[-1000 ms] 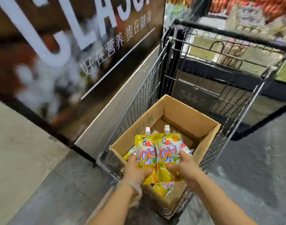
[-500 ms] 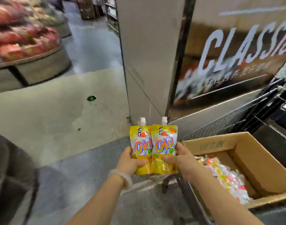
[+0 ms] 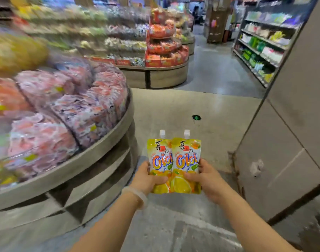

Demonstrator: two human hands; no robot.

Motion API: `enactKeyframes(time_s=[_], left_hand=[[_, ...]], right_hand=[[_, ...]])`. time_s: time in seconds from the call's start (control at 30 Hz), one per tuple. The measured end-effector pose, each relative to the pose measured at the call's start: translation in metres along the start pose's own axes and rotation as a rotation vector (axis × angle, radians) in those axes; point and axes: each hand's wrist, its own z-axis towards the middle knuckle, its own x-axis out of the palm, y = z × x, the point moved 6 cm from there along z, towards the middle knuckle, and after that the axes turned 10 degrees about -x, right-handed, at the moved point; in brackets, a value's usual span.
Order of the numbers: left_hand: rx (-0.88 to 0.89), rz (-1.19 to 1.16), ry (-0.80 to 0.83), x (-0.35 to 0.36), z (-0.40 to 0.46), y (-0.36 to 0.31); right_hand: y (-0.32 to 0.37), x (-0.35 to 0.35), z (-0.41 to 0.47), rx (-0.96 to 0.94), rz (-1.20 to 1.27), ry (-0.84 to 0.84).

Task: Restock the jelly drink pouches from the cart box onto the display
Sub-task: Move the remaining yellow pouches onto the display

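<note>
Round display (image 3: 93,153) – blurred packets; both hands grip upright pouches (image 3: 174,164).

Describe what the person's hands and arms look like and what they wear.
Both forearms are bare, with no sleeve in view. The left hand has a pale, translucent whitish bangle round its wrist. The right hand wears nothing visible at the wrist: no watch or band. Neither hand wears a glove, and no ring can be made out on the fingers that show.
</note>
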Motion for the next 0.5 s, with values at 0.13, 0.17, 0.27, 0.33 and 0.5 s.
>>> enactKeyframes(time_s=[0.13, 0.17, 0.27, 0.33, 0.5], left_hand=[[0.052, -0.103, -0.136, -0.116, -0.027, -0.009], [0.058, -0.132, -0.175, -0.143, -0.035, -0.009], [0.075, -0.249, -0.275, -0.218, -0.059, -0.009], [0.089, -0.327, -0.357, -0.267, -0.075, -0.006], [0.177, -0.5, -0.574, -0.374, -0.118, 0.001]], right_hand=[[-0.006, 0.12, 0.019, -0.011, 0.026, 0.198], [-0.007, 0.15, 0.022, -0.011, 0.028, 0.255], [-0.015, 0.235, 0.032, 0.017, 0.025, 0.399], [-0.023, 0.29, 0.04, 0.041, 0.006, 0.482], [-0.039, 0.424, 0.048, 0.026, -0.075, 0.672]])
